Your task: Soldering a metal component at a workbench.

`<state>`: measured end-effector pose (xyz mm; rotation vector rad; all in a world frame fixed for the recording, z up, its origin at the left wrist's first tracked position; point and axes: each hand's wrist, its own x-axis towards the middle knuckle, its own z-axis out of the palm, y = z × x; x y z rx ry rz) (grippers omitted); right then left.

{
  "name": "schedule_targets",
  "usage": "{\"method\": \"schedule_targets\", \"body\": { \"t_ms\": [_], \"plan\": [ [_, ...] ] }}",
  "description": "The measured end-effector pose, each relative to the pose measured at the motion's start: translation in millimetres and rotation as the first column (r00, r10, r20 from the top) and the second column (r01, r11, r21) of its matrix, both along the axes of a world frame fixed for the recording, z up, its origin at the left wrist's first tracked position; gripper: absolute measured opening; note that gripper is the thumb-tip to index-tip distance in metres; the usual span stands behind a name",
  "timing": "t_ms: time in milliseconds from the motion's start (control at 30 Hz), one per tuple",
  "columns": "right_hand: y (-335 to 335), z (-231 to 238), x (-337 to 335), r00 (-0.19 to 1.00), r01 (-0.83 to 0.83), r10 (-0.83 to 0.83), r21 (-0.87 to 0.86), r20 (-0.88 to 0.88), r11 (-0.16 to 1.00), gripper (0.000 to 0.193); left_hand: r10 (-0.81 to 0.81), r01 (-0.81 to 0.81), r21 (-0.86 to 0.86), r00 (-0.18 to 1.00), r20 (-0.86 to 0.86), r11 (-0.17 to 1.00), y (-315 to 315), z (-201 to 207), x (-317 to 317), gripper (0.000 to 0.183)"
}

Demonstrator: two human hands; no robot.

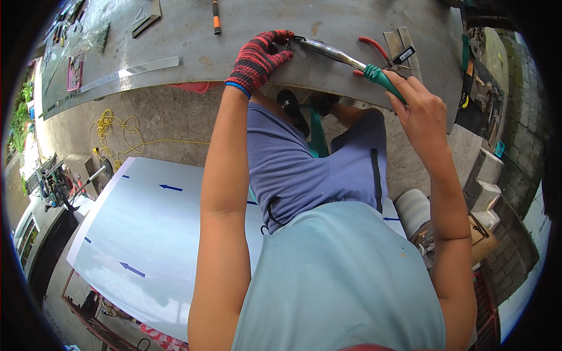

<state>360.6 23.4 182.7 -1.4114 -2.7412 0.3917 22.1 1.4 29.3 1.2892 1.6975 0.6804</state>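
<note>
2 blue arrows (171,188) on the pale sheet (158,228), left, point left; 1 more arrow (391,219) shows at center right.

The worktop (333,16) spans the top of the frame. Over its near edge at upper centre, my left hand (261,61) sits at the far end of a hand tool (336,52), with my right hand (422,108) on its grip, farther right. Beyond that grip, pliers (373,42) lie beside plates (396,44). At upper left, a strip (132,71) lies below a square (146,23). Mid-left, a cable (105,124) lies on the floor (170,120), above a panel (158,219) at lower left.
</note>
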Motion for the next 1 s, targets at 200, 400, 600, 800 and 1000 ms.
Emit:
{"method": "schedule_targets", "body": {
  "t_ms": [200,400,600,800,1000],
  "plan": [
    [-0.2,1.0,-1.6,1.0,0.013,-0.013,-0.022,-0.013,1.0,0.04,0.004,-0.003,-0.029,1.0,0.017,1.0,1.1,1.5,0.3,0.055],
    [-0.1,1.4,1.3,1.0,0.015,-0.015,-0.025,-0.017,1.0,0.039,0.01,-0.01,-0.004,0.999,0.039,1.0,-0.9,2.1,2.5,0.054],
    [-1.8,5.8,4.5,0.999,0.023,-0.025,-0.044,-0.037,0.999,0.041,0.013,-0.011,-0.017,0.998,0.069,1.0,-1.2,-0.8,-0.3,0.054],
    [-5.0,27.4,17.3,0.987,0.099,-0.116,-0.155,-0.107,0.983,0.041,0.016,-0.014,-0.029,0.999,0.042,0.999,-1.1,0.4,-0.3,0.054],
    [-4.8,27.1,61.9,0.855,0.309,-0.378,-0.236,-0.355,0.921,0.033,0.036,-0.034,-0.034,0.998,0.055,0.999,-0.1,4.1,3.4,0.053]
  ]
}}
